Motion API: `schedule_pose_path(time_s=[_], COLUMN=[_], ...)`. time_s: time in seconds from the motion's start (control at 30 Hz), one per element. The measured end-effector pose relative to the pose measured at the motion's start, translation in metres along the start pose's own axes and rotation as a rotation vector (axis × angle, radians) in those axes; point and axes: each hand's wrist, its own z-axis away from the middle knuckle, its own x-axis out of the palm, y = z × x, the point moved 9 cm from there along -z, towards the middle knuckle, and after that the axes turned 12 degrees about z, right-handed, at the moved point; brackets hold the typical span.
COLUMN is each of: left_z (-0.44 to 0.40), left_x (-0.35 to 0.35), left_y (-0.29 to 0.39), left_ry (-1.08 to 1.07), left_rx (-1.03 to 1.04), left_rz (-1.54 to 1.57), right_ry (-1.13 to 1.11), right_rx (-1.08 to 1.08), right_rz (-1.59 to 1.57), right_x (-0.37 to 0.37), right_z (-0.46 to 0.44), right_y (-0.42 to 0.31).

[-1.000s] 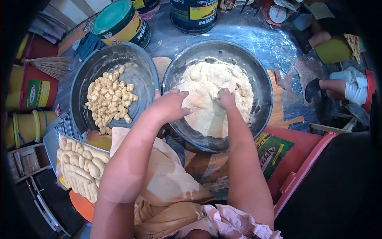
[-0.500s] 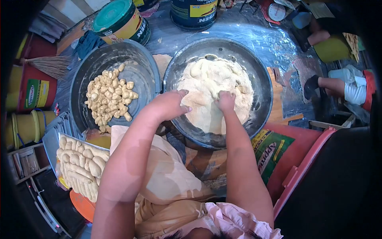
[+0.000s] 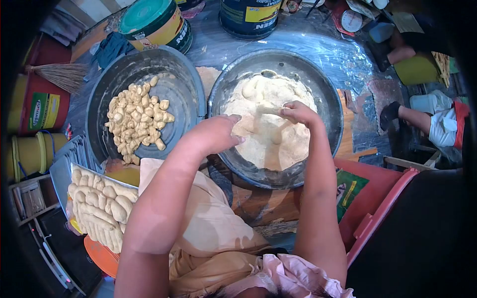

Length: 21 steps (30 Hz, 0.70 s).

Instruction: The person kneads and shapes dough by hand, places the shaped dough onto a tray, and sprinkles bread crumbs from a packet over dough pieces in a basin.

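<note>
In the head view a wide dark basin [image 3: 325,149] holds pale flour [image 3: 256,149] with lumps of dough [image 3: 254,88] partly coated in it. Over the flour, my right hand [image 3: 301,114] pinches a pale, elongated piece of dough [image 3: 270,108] at its fingertips. My left hand [image 3: 217,134] reaches across the basin's left rim, its thumb and forefinger apart and nothing between them. A second grey basin [image 3: 181,119], to the left, contains many small dough pieces [image 3: 136,116] heaped together.
A tray of shaped dough rolls [image 3: 102,203] lies at lower left. Paint buckets [image 3: 156,27] stand behind the basins. A red tub [image 3: 372,198] is close by my right arm. At far right, another person's leg [image 3: 415,116] is visible. A broom [image 3: 59,77] lies left.
My right hand has risen from the flour and moved right and slightly up, with a piece of dough now at its fingertips. My left hand stays nearly in place.
</note>
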Motion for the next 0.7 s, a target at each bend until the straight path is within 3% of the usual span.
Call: schedule_pose_path(time_s=[0.1,0.2,0.3,0.37,0.43,0.5,0.57,0.67,0.7], left_z=[-0.001,-0.001,0.000,0.003,0.007,0.009,0.011,0.015,0.016], left_x=[0.000,0.001,0.000,-0.003,-0.006,-0.008,-0.006,-0.006,-0.007], left_y=[-0.001,-0.001,-0.003,-0.006,-0.008,-0.015,-0.022,-0.026,-0.025], left_ry=[-0.004,-0.006,0.022,0.044,0.056,0.054,0.043,0.032,0.037], left_rx=[-0.002,0.004,0.011,0.015,0.021,0.002,-0.016,-0.026,-0.031], left_rz=[-0.004,-0.015,-0.007,0.001,0.006,0.014,0.032,0.044,0.038], right_ry=[0.114,-0.029,-0.066,-0.186,-0.250,-0.276,0.030,0.759,0.677], right_rx=[-0.230,-0.411,-0.379,-0.235,0.037,0.078,0.054,0.002,-0.013], right_rz=[-0.422,-0.574,-0.713,-0.710,-0.048,0.464,0.486,0.571,0.619], right_x=[-0.006,-0.004,0.024,0.064,0.123,0.174,0.185,0.159,0.186], right_z=[0.038,0.073,0.069,0.052,0.019,-0.022,-0.037,0.002,-0.005], right_y=[-0.038,-0.079,-0.083,-0.067,-0.006,0.062,0.088,0.026,0.016])
